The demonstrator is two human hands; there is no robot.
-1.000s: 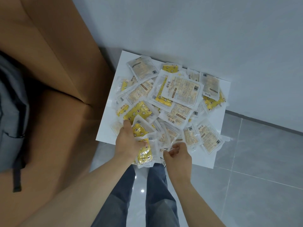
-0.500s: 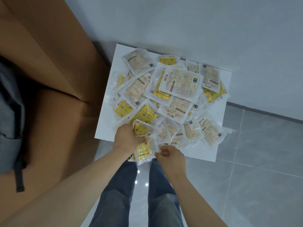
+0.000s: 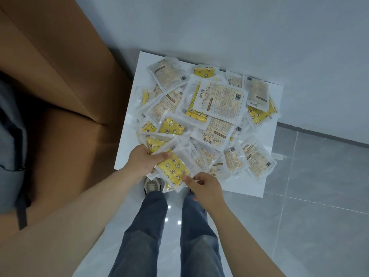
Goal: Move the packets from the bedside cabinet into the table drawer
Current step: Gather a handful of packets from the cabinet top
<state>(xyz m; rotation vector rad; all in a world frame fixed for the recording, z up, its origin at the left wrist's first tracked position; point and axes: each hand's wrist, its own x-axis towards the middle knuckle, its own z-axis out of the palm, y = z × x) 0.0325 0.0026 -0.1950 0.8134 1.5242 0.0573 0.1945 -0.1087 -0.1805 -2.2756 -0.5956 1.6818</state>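
Loose heap of hand-warmer packets (image 3: 217,100) covers most of the white, flat, smooth top of the bedside cabinet (image 3: 250,185), which sits against the wall with a tall cardboard box (image 3: 60,80) touching its left side. The packets are flat rectangular pouches of clear, crinkly, glossy film with sealed borders. Some lie yellow star-and-moon print up, others show the pale printed back with a barcode, and they overlap at all angles, so nothing is stacked. The left hand (image 3: 143,162) grips a small bunch (image 3: 173,170) at the near-left edge of the top, thumb across the upper face and fingers underneath, fanned and partly hanging off the edge toward the person. Judgement: it is held that way so more can be added before carrying. The right hand (image 3: 205,188) is at the bunch's near corner with fingers curled and index tip on the film. It probably pinches that corner to square the slippery pouches up, but the thumb is hidden so the grip is not certain. The table drawer is not in view, so the transfer looks to be at an early stage with nearly the whole heap still on the cabinet. Slick film means the bunch could slide apart if held loosely. Below are jeans legs, one grey shoe (image 3: 152,185) and glossy grey floor tiles (image 3: 319,206). A grey bag (image 3: 10,140) sits at the far left edge.
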